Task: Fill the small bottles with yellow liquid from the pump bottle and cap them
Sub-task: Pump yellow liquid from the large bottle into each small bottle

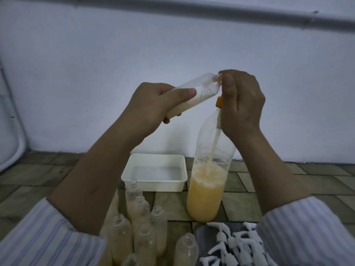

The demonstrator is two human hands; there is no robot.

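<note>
Head view: we see two bare hands raised above a tiled floor, before a plain pale wall.
Left hand (151,104): its fingers and thumb are curled round the lower part of a small bottle (194,94), gripping it.
Small bottle: clear smooth plastic, round and slim, tilted almost flat with its neck towards the right hand; pale cloudy yellow liquid lies along its lower side.
Right hand (242,104): the fingers are bent down over the orange pump head (219,101) and hide most of it; the bent fingers seem closed on it, and the small bottle's neck meets the fingertips.
Pump bottle (208,181): tall, clear, soft-looking plastic, standing upright on the floor under the right hand; the yellow liquid inside fills roughly the lower half, foamy on top, and a thin tube runs down into it.
White tub (153,182): rectangular, matte plastic, shallow, just left of the pump bottle and behind the group.
Standing bottles (140,217): a group of clear small bottles with no caps, near us, several holding pale liquid; our left forearm partly covers them.
White pump caps (236,244): a loose heap at lower right, on a dark surface.
Sleeves (48,237): striped cloth, pushed up on both arms.
Pipe (211,10): grey, crossing the wall at the top.
</note>
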